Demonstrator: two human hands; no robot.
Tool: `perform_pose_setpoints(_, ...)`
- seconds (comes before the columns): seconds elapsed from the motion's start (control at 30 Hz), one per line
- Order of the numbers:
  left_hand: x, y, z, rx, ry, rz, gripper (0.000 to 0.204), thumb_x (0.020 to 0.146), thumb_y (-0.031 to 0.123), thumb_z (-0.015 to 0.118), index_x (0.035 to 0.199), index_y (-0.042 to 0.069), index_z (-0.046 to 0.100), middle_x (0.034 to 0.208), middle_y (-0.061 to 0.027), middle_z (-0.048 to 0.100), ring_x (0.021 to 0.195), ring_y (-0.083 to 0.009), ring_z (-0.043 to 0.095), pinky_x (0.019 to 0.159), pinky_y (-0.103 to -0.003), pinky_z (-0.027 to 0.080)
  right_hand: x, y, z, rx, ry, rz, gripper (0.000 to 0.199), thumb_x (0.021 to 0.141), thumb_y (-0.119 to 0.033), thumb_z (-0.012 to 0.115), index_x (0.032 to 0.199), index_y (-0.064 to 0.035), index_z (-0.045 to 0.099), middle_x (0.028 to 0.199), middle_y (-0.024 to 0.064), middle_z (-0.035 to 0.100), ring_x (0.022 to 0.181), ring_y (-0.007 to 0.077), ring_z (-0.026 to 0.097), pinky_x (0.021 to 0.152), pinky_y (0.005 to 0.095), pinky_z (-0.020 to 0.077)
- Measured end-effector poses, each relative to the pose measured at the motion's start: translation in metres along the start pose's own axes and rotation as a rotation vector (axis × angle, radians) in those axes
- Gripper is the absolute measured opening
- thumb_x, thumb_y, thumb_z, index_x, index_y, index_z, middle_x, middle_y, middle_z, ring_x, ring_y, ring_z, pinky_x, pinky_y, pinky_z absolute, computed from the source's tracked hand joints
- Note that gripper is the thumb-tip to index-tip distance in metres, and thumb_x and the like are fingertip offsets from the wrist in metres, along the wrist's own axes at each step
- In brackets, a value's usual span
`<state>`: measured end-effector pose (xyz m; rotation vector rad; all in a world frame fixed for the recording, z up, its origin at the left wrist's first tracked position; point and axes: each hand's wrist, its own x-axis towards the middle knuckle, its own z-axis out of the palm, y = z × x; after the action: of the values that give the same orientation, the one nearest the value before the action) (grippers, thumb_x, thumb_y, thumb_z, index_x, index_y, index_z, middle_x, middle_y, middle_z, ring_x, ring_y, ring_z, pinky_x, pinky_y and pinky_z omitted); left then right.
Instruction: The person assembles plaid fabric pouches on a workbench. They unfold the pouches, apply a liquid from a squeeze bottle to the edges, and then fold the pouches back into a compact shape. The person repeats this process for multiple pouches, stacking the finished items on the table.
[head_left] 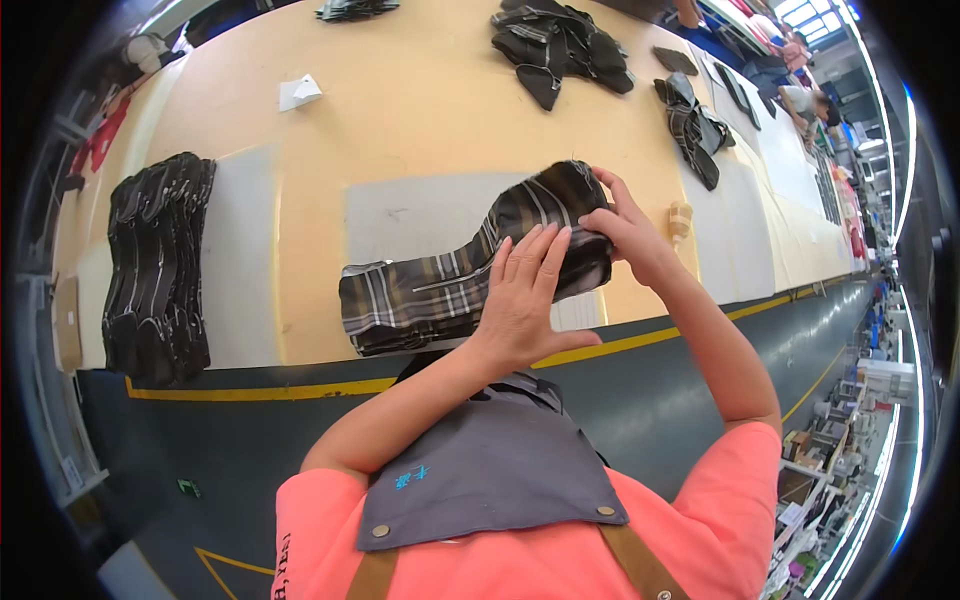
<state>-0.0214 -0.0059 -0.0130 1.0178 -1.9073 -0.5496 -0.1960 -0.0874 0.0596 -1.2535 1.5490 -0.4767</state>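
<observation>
A stack of dark plaid fabric pieces (420,295), striped in brown, white and black, lies lengthwise along the near edge of the table. Its right end is raised and bent upward. My left hand (522,295) rests flat across the middle of the stack, fingers stretched out and thumb pointing right. At the raised right end, my right hand (632,232) grips the edge of the fabric, with the thumb on top and the fingers round the far side. How many layers it holds is hidden.
A tall pile of dark fabric pieces (155,265) lies at the left. Farther off are bundled plaid pieces (560,50) and a smaller bundle (692,130). A thread cone (680,222) stands right of my right hand; a white paper scrap (298,93) lies far left. Other people work beyond.
</observation>
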Motion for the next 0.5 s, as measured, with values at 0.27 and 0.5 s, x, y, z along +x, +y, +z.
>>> perform_pose_setpoints(0.27, 0.015, -0.034, -0.017, -0.067, 0.397, 0.074, 0.068, 0.059, 0.0, 0.07, 0.125, 0.004, 0.051, 0.097, -0.0153, 0.06, 0.087, -0.036, 0.06, 0.076, -0.041, 0.049, -0.027, -0.053, 0.027, 0.235, -0.193, 0.053, 0.069, 0.086, -0.029, 0.063, 0.144, -0.0117, 0.031, 0.101, 0.0054, 0.057, 0.09, 0.0147, 0.058, 0.069, 0.0317, 0.05)
perform_pose_setpoints(0.5, 0.017, -0.003, -0.076, 0.056, 0.305, 0.052, 0.072, 0.064, 0.002, 0.068, 0.133, 0.009, 0.05, 0.086, -0.0099, 0.058, 0.076, -0.0311, 0.059, 0.068, -0.04, 0.049, -0.029, -0.132, 0.015, -0.767, -0.111, -1.228, 0.111, 0.052, -0.061, 0.079, 0.141, -0.0078, 0.04, 0.119, 0.0133, 0.055, 0.112, 0.0298, 0.053, 0.1, 0.0445, 0.0373)
